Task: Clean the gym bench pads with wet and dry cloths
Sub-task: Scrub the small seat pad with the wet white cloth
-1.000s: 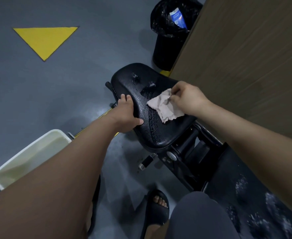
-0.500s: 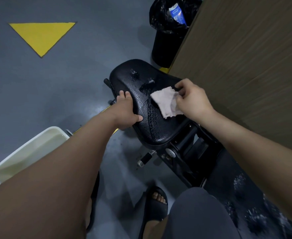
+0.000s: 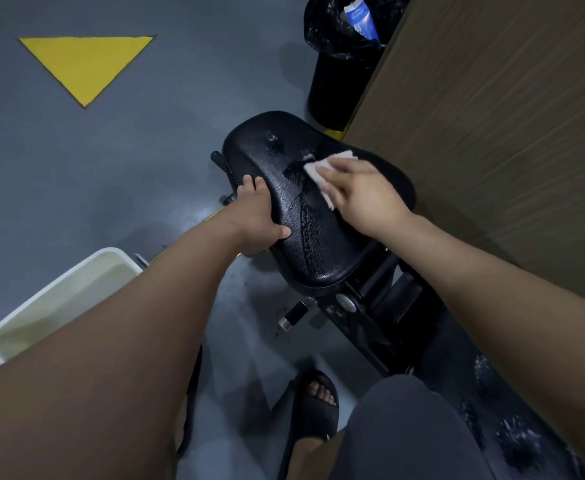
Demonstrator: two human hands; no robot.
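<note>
Brace with the left grip (image 3: 256, 216), curled round the near left edge of the seat pad (image 3: 313, 247). Farther on, atop the pad's middle, press the cloth (image 3: 314, 169) flat under the right grip (image 3: 360, 192), fingers spread straight, and wipe in overlapping strokes toward the far wet streaks (image 3: 274, 144).

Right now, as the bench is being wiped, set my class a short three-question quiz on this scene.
1. True or false: the left hand grips the edge of the seat pad.
2. Which hand presses the cloth onto the pad? A. left hand B. right hand
3. Fill in: the white tub stands on the floor on the person's ____ side.
Key: 1 true; 2 B; 3 left.
</note>
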